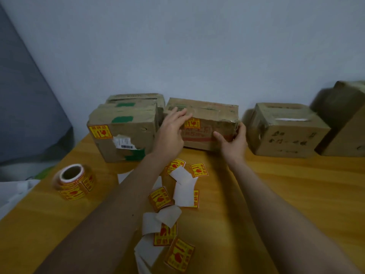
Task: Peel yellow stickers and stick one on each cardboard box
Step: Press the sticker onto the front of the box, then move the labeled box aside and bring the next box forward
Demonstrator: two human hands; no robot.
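A middle cardboard box (pixel 213 115) stands at the back of the table with a yellow sticker (pixel 192 123) on its front face. My left hand (pixel 171 131) lies flat against the box's upper left corner, fingers over its top edge beside that sticker. My right hand (pixel 234 141) grips the box's lower right corner. To the left, another box (pixel 126 135) carries a yellow sticker (pixel 100 131). A third box (pixel 284 131) to the right shows no sticker. Loose yellow stickers (pixel 160 198) and white backing papers (pixel 183 192) lie between my forearms.
A sticker roll (pixel 74 180) sits at the left on the wooden table (pixel 286 194). Another box (pixel 138 98) stands behind the left one, and a blurred larger box (pixel 343 123) is at the far right. A pale wall rises right behind the boxes.
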